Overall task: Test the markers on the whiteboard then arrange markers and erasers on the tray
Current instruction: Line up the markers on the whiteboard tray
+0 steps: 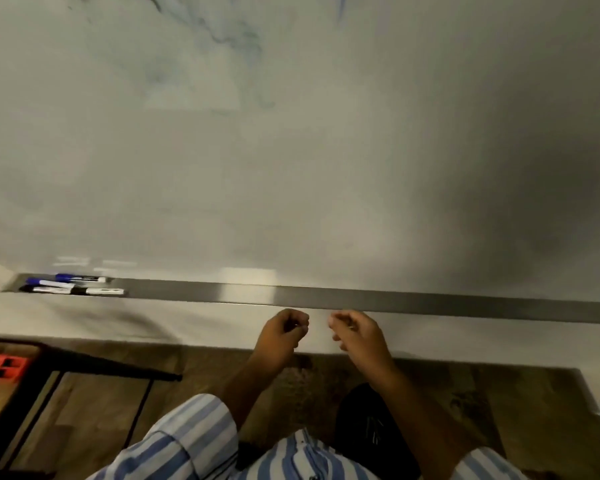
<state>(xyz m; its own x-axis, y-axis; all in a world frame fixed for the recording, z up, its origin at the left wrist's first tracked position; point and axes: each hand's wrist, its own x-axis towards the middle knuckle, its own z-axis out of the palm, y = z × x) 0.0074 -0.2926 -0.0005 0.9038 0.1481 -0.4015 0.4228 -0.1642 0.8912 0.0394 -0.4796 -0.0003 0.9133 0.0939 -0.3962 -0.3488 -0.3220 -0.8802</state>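
Four capped markers [71, 285], blue and black, lie clustered at the tray's [430, 304] far left while left hand [282, 332] and right hand [355, 332] hover below, fingers curled, empty.

grey tray [430, 303], blue-striped sleeve [187, 434] (white ground)

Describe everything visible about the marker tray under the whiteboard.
The marker tray is a long, narrow grey ledge, metallic-looking, running along the whiteboard's bottom edge, with a bright glare patch mid-length. Markers with blue and black caps lie clustered lengthwise at its left end. Neither hand touches it.
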